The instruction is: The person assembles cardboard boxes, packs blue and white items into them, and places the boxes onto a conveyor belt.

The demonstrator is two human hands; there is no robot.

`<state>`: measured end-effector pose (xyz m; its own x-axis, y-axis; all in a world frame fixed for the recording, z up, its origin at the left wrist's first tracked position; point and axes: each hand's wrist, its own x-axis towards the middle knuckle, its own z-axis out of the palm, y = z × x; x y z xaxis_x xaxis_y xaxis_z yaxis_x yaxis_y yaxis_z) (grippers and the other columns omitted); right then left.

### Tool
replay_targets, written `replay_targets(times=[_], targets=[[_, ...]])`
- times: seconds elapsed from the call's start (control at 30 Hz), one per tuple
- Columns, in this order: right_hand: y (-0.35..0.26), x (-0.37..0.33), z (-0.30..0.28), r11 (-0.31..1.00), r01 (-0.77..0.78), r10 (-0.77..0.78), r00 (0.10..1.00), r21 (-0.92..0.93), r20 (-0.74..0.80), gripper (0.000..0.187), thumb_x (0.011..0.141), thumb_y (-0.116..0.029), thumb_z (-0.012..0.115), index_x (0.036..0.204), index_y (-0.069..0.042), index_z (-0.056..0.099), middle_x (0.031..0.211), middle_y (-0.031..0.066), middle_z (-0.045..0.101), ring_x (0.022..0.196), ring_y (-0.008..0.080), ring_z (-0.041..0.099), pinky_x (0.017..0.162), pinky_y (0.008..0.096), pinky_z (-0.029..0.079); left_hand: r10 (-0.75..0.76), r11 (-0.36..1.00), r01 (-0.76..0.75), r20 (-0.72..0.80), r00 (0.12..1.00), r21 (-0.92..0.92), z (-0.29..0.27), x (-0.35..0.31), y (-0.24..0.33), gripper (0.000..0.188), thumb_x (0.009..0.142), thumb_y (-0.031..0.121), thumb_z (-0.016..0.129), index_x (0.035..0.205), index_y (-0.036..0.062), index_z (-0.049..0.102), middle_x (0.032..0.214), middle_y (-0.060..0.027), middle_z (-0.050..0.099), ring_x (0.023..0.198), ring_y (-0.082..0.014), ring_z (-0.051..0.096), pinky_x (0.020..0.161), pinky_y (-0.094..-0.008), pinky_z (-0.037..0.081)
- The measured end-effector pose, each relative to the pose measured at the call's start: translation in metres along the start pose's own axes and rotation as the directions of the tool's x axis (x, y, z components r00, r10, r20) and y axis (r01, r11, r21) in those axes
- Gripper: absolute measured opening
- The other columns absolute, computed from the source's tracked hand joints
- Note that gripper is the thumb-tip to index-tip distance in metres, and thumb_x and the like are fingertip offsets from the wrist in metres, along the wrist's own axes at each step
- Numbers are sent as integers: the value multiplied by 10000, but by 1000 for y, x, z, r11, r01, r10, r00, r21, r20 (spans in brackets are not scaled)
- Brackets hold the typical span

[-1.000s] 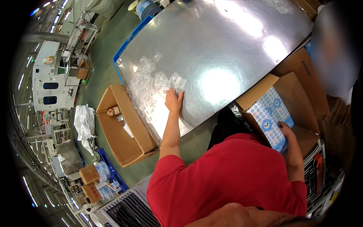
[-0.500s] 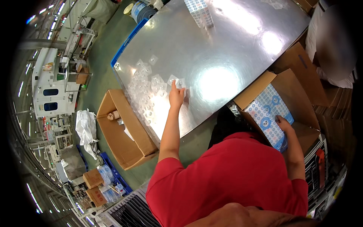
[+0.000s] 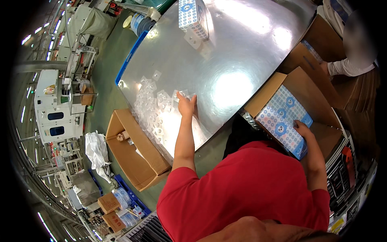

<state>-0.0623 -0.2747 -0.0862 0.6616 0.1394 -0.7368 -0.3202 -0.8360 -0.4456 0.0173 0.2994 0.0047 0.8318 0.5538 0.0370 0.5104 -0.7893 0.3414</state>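
Observation:
My left hand (image 3: 186,107) reaches over the metal table (image 3: 177,60), thumb and index finger spread, its fingertips touching a small clear plastic piece (image 3: 182,94). Many similar clear pieces (image 3: 147,99) lie scattered to its left, along the table's edge. On my right, an open cardboard carton (image 3: 266,93) holds boxes with a white and blue pattern and a bear-like figure. My right hand (image 3: 303,130) is on one patterned box (image 3: 281,121), its fingers bent against the top; the fingertips are partly hidden.
Another patterned box (image 3: 193,20) stands at the table's far side. An open brown carton (image 3: 137,155) sits left of the table. At far right, a co-worker's sleeved arm (image 3: 350,67) reaches into another carton (image 3: 310,62). A blue strip (image 3: 131,58) borders the table's left edge.
The view has shifted slightly. My left thumb and index finger are spread more plainly over the plastic pieces. A co-worker's arm now reaches in at the right. My right hand stays on the box.

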Motion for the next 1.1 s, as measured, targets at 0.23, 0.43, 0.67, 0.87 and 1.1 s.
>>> replay_targets(times=[0.23,0.43,0.67,0.87,1.1], targets=[[-4,4,0,1000,18,-18,1000,-23,19,620,821,-319,602,1318,-6,404,1202,236,534,1087,340,536,915,372,430,301,951,-307,111,947,42,12,-18,-7,274,849,286,578,1043,104,512,823,-175,640,709,-366,614,624,-445,477],[10,8,10,995,54,-57,998,-86,-26,602,801,-330,606,1288,-15,444,1165,238,552,1065,351,538,898,389,433,497,867,-494,33,867,-63,37,-38,14,120,855,232,572,891,121,547,660,-107,617,588,-310,601,521,-419,459],[-75,-10,-14,953,127,-151,986,-275,-68,456,770,-244,596,1170,-43,512,1061,206,586,1032,356,545,826,429,465,739,574,-678,-66,670,-459,19,-20,142,73,810,157,635,817,93,602,651,-80,623,553,-236,602,492,-341,463],[-149,-95,-29,963,138,-183,965,-233,-185,479,790,-183,588,1247,-85,482,1158,164,549,1036,331,548,821,432,469,926,-307,-785,22,-377,-538,60,-126,318,64,756,109,523,718,83,478,644,-90,570,622,-308,593,524,-416,478],[-146,-203,-4,972,233,-209,819,-24,-534,505,786,-179,625,1254,-70,469,1164,157,543,1038,323,538,845,418,452,570,-376,-715,462,-680,-589,226,-169,304,206,804,85,475,992,76,558,834,-158,588,831,-328,596,724,-398,496]])
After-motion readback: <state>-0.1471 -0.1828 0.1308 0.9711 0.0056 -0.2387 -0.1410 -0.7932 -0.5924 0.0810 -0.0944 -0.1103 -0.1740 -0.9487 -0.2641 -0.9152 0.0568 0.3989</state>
